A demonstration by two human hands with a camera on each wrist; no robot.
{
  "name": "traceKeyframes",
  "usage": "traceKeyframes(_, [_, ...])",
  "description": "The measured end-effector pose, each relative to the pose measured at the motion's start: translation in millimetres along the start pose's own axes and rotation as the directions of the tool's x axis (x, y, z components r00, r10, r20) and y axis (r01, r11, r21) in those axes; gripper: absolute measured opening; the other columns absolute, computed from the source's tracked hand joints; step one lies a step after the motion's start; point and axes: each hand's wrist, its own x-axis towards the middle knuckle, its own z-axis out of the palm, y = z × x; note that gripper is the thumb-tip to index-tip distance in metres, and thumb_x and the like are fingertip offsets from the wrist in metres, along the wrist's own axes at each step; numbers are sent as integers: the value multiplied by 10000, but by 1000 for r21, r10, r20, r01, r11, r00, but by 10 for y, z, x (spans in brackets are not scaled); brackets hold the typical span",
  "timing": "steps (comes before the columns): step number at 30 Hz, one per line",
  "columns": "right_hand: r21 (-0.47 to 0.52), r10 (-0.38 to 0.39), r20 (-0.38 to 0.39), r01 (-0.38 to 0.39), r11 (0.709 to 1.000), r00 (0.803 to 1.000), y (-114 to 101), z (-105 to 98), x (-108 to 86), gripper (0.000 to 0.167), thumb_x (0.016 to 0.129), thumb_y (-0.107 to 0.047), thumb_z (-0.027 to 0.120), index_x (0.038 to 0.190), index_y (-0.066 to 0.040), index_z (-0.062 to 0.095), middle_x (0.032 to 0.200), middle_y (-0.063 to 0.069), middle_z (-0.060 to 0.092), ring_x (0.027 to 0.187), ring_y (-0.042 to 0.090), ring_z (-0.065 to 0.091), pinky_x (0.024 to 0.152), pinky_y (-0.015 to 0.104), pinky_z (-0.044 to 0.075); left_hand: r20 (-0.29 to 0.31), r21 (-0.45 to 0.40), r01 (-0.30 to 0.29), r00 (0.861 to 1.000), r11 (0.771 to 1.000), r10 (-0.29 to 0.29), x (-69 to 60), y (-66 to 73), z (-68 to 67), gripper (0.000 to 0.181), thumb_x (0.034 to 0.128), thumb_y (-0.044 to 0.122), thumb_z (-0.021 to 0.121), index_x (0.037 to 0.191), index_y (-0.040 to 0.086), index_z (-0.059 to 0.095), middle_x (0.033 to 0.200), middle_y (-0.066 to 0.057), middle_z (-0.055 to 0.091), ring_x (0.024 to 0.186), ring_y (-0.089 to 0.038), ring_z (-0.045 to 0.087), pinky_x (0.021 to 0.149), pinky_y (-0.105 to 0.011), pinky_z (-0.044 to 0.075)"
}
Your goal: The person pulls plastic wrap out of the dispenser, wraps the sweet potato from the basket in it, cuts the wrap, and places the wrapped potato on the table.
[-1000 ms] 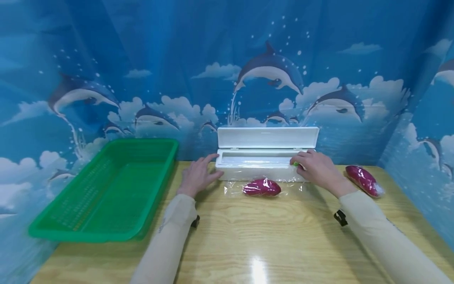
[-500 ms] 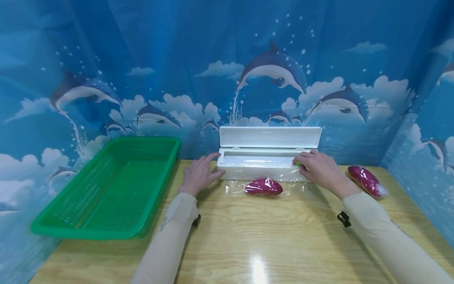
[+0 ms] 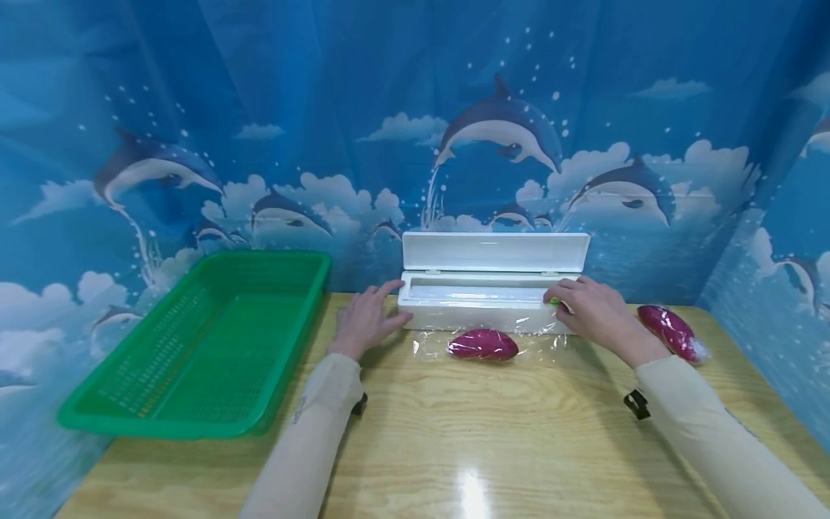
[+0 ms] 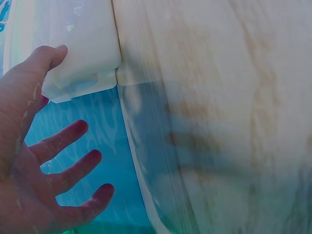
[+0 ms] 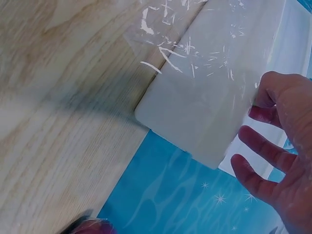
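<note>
A white cling film dispenser sits at the back of the table, its lid raised. Clear film hangs over its front and covers a purple sweet potato. My left hand holds the box's left end; in the left wrist view the thumb presses the front wall and the other fingers spread free. Near the right end, my right hand pinches a small green slide cutter on the box's front edge. In the right wrist view the curled fingers hide that cutter.
Another purple sweet potato, wrapped in film, lies to the right of the box. At the left stands a green plastic basket. A blue dolphin-print curtain hangs close behind the dispenser.
My right hand has slid a little to the right along the box with the green slide cutter. The left hand stays at the box's left end; the view has shifted slightly.
</note>
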Motion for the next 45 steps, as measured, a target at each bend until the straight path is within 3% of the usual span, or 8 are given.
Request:
traceKeyframes(4, [-1, 8, 6, -8, 1000, 1000, 30, -21, -31, 214, 897, -62, 726, 1092, -151, 733, 1112, 96, 747, 901, 297, 644, 581, 336, 471, 1, -5, -4, 1000, 1000, 4, 2, 2, 4, 714, 924, 623, 648, 1550, 406, 383, 1318, -119, 637, 1016, -320, 622, 768, -549, 578])
traceKeyframes(11, [-1, 46, -21, -46, 999, 999, 155, -41, -147, 217, 897, -40, 704, 1089, -139, 724, 1050, 93, 740, 852, 293, 624, 513, 301, 398, -9, -6, -11, 1000, 1000, 11, -8, -20, -5, 721, 922, 636, 638, 1551, 387, 389, 1394, -143, 611, 1113, -380, 626, 824, -627, 566])
traceKeyframes(20, [45, 53, -15, -52, 998, 998, 224, -25, -167, 235, 880, 0, 698, 1095, -89, 728, 985, 97, 734, 802, 257, 615, 685, 455, 514, -1, -19, -8, 1000, 1000, 8, -28, -39, -16, 722, 926, 641, 630, 1556, 387, 382, 1397, -149, 615, 1161, -408, 616, 878, -681, 535])
traceKeyframes(31, [82, 28, -44, -24, 996, 999, 272, -19, -184, 214, 858, 31, 697, 1045, -71, 724, 883, 48, 682, 677, 138, 474, 594, 285, 392, -4, -15, -13, 1000, 1000, 13, -20, -23, -26, 711, 931, 632, 632, 1552, 385, 390, 1333, -139, 643, 1118, -382, 632, 848, -639, 558])
traceKeyframes(40, [144, 80, -77, -68, 987, 994, 364, 38, -274, 204, 845, 69, 666, 986, -75, 695, 891, 48, 632, 692, 121, 508, 594, 272, 436, 4, -20, -6, 1000, 1000, 6, -24, -4, -20, 708, 933, 618, 640, 1553, 385, 388, 1349, -141, 635, 1154, -396, 623, 888, -675, 535])
traceKeyframes(45, [185, 99, -80, -83, 979, 992, 376, 70, -335, 227, 869, 27, 660, 1075, -60, 698, 1001, 120, 647, 747, 166, 572, 615, 307, 505, 9, -16, -3, 1000, 1000, 3, -26, 15, -23, 710, 941, 597, 641, 1560, 361, 386, 1361, -143, 623, 1175, -396, 619, 926, -690, 521])
